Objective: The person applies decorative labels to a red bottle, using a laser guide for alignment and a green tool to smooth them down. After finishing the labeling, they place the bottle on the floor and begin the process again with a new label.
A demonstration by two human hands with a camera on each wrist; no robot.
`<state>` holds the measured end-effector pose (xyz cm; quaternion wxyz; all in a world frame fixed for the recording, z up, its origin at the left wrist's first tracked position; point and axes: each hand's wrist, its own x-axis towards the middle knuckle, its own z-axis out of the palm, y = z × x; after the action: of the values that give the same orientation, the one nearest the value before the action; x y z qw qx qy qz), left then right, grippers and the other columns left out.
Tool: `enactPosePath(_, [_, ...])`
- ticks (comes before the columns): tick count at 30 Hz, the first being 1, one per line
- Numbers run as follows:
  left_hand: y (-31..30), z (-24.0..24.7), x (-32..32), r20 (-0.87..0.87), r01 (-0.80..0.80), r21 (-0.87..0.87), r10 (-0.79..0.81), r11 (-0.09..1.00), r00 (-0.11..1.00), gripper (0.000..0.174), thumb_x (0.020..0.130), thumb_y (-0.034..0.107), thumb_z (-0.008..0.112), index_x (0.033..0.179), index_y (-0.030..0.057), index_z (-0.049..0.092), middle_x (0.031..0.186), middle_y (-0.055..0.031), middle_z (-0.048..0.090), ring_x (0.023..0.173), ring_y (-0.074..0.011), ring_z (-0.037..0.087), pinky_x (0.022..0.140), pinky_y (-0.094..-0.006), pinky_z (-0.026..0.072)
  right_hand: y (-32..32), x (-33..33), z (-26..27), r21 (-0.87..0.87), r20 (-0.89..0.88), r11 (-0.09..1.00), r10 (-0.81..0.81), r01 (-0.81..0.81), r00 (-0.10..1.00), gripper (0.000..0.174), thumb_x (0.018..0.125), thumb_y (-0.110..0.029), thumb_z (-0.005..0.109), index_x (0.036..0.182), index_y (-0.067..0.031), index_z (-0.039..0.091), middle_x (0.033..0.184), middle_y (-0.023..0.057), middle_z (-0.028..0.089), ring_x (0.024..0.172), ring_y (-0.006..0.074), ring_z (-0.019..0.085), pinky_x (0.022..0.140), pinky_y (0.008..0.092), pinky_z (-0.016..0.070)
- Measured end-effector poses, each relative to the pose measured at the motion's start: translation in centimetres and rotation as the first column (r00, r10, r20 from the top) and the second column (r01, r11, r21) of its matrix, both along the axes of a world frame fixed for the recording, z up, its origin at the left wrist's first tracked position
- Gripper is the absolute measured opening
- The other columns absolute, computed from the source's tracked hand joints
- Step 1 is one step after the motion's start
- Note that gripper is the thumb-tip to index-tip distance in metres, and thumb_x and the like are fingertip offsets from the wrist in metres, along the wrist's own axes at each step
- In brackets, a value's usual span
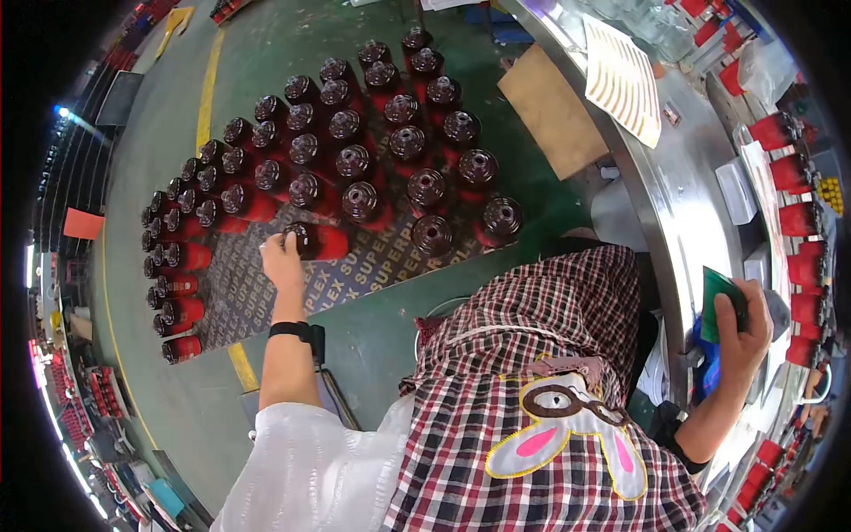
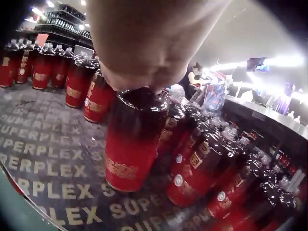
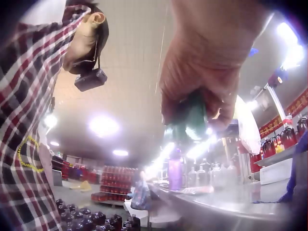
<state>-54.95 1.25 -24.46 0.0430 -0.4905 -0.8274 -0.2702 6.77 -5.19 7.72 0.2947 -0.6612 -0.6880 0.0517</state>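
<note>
My left hand (image 1: 284,264) grips the top of a glass bottle (image 1: 328,243), dark above and red below, at the front of the printed board (image 1: 266,288). In the left wrist view this bottle (image 2: 131,154) stands upright close over the board, gold marks near its base, its neck hidden by the hand. Over the steel counter at the right, my right hand (image 1: 752,326) holds a flat green piece (image 1: 714,306) between thumb and fingers. The right wrist view shows the green piece (image 3: 196,115) partly hidden in the hand; its kind is unclear.
Many similar bottles (image 1: 361,202) stand in rows on the board, close behind and beside the held one. The steel counter (image 1: 651,191) curves along the right, with a striped sheet (image 1: 623,80) on it. More red bottles (image 1: 802,222) line its far side. Brown cardboard (image 1: 554,111) lies behind.
</note>
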Motion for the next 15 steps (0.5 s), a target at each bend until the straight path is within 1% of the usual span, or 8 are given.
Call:
enactPosePath(2, [0.5,0.0,-2.4,-0.045,-0.043,-0.002,0.043,0.999,0.998,0.035,0.089,0.034,0.065,0.104,0.0026,0.064,0.102,-0.0198,0.063,0.094,-0.0383,0.061,0.083,-0.0469,0.0479,0.1,-0.1,0.1,0.030,-0.015,1.000,0.008,-0.008,1.000,0.014,0.086,-0.004,0.068,0.096,0.0010,0.060,0.082,0.0046,0.056,0.076,0.0130,0.051,0.072,0.0243,0.0416])
enactPosePath(3, [0.8,0.0,-3.4,-0.057,-0.030,-0.005,0.030,1.000,0.998,0.036,0.089,0.035,0.065,0.105,0.0024,0.064,0.102,-0.0200,0.062,0.095,-0.0387,0.061,0.083,-0.0472,0.0475,0.2,0.1,0.0,0.004,-0.045,1.000,-0.012,0.012,0.999,0.015,0.085,-0.003,0.069,0.097,0.0010,0.060,0.083,0.0047,0.056,0.078,0.0130,0.051,0.073,0.0242,0.0417])
enactPosePath(5, [1.8,0.4,-4.8,-0.080,-0.007,-0.011,0.006,1.000,0.997,0.039,0.090,0.037,0.064,0.107,0.0021,0.063,0.102,-0.0203,0.061,0.097,-0.0394,0.060,0.084,-0.0477,0.0468,0.6,-0.3,0.1,-0.016,-0.040,1.000,-0.002,0.001,0.999,0.015,0.085,-0.003,0.069,0.097,0.0009,0.060,0.083,0.0045,0.056,0.078,0.0128,0.051,0.073,0.0240,0.0416])
enactPosePath(6, [2.7,0.0,-6.2,-0.085,-0.025,-0.035,0.022,0.999,0.996,0.039,0.090,0.036,0.064,0.107,0.0014,0.063,0.103,-0.0211,0.061,0.097,-0.0400,0.060,0.084,-0.0482,0.0474,1.0,-1.4,-0.3,-0.025,-0.038,1.000,-0.002,0.001,0.999,0.015,0.085,-0.003,0.069,0.097,0.0009,0.060,0.083,0.0045,0.056,0.078,0.0127,0.051,0.073,0.0238,0.0415])
enactPosePath(9, [4.7,-0.2,-7.3,-0.082,-0.061,-0.108,0.052,0.992,0.995,0.038,0.090,0.033,0.064,0.108,0.0000,0.062,0.107,-0.0240,0.060,0.095,-0.0422,0.061,0.084,-0.0494,0.0489,1.3,-1.8,-0.2,-0.047,-0.039,0.999,-0.004,0.002,0.999,0.015,0.086,-0.004,0.069,0.096,0.0009,0.060,0.083,0.0042,0.056,0.077,0.0125,0.050,0.073,0.0234,0.0408])
enactPosePath(12, [6.7,-1.0,-8.2,-0.055,-0.119,-0.121,0.113,0.986,0.992,0.040,0.091,0.038,0.063,0.108,0.0014,0.063,0.103,-0.0225,0.061,0.098,-0.0408,0.060,0.085,-0.0479,0.0476,1.3,-2.2,0.3,-0.054,-0.004,0.998,-0.043,0.042,0.999,0.014,0.086,-0.005,0.069,0.095,0.0007,0.060,0.083,0.0038,0.056,0.077,0.0119,0.050,0.072,0.0231,0.0404])
enactPosePath(13, [7.1,-0.3,-8.2,-0.047,-0.106,-0.138,0.100,0.985,0.994,0.042,0.091,0.039,0.062,0.108,0.0008,0.064,0.105,-0.0230,0.062,0.099,-0.0412,0.060,0.086,-0.0490,0.0474,1.3,-2.1,0.4,-0.052,-0.029,0.996,-0.073,0.071,0.997,0.015,0.085,-0.006,0.069,0.095,0.0006,0.060,0.083,0.0038,0.056,0.077,0.0119,0.050,0.071,0.0233,0.0407])
enactPosePath(15, [7.3,0.9,-7.7,-0.080,-0.118,-0.200,0.104,0.973,0.991,0.042,0.091,0.040,0.062,0.103,-0.0004,0.066,0.102,-0.0243,0.064,0.099,-0.0421,0.060,0.087,-0.0494,0.0469,0.7,-1.5,0.1,-0.032,-0.076,0.988,-0.151,0.149,0.986,0.015,0.085,-0.006,0.070,0.095,0.0006,0.061,0.082,0.0038,0.056,0.076,0.0118,0.050,0.070,0.0238,0.0412])
